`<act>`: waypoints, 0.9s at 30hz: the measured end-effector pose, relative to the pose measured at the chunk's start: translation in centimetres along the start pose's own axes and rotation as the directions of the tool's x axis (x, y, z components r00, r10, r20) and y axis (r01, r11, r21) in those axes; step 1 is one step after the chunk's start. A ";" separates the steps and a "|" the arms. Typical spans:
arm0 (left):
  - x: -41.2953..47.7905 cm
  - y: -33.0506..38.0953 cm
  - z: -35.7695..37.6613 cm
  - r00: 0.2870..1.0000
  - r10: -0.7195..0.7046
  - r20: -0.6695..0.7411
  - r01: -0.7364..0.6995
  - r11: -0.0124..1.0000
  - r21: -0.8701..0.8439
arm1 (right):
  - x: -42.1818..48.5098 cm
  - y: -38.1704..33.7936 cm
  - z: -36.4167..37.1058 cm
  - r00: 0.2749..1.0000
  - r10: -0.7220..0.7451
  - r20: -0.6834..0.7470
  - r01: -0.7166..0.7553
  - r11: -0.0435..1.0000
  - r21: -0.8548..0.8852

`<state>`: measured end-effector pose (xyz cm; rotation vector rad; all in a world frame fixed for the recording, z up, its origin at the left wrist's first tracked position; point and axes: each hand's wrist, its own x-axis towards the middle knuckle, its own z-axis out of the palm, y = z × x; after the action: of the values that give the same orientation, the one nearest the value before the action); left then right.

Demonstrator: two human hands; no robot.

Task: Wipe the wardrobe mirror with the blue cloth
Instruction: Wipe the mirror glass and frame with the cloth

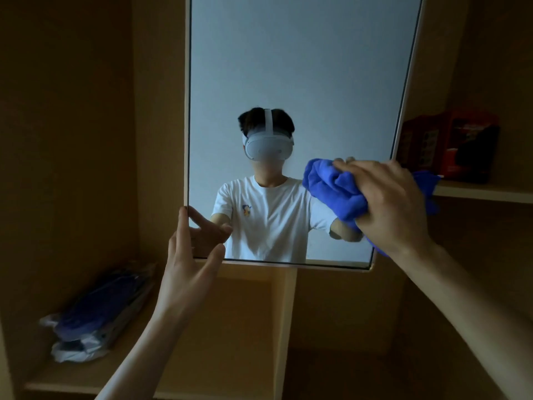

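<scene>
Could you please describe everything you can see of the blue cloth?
The blue cloth is a bright blue, soft, plush-looking fabric, bunched into thick folds. The right hand grips it and holds it against the lower right part of the wardrobe mirror. One end sticks out left of the fingers; more of it shows past the hand near the mirror's right edge.

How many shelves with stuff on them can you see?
2. One shelf low on the left holds a plastic-wrapped bundle. One shelf on the right, beside the mirror, holds a red box. More may lie outside the view.
</scene>
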<state>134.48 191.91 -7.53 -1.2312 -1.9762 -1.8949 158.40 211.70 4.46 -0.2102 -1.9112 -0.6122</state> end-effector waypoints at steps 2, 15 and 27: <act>-0.1 -0.2 0.0 1.000 -0.003 0.002 0.003 1.000 -0.009 | 0.0 -0.6 0.6 1.000 0.012 -0.021 -0.013 1.000 -0.023; -0.3 0.0 -0.9 0.998 -0.015 0.058 0.018 0.999 -0.049 | -2.5 -3.8 1.0 0.973 -0.052 0.224 0.039 0.997 0.065; -0.3 -0.7 -1.0 0.995 -0.029 0.095 0.035 0.998 -0.058 | -8.8 -6.9 3.1 0.953 -0.041 0.300 0.018 0.997 0.080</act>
<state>133.86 190.99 -8.07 -1.3354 -2.0102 -1.9592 156.69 208.58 -6.57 -0.2374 -2.2323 -0.5495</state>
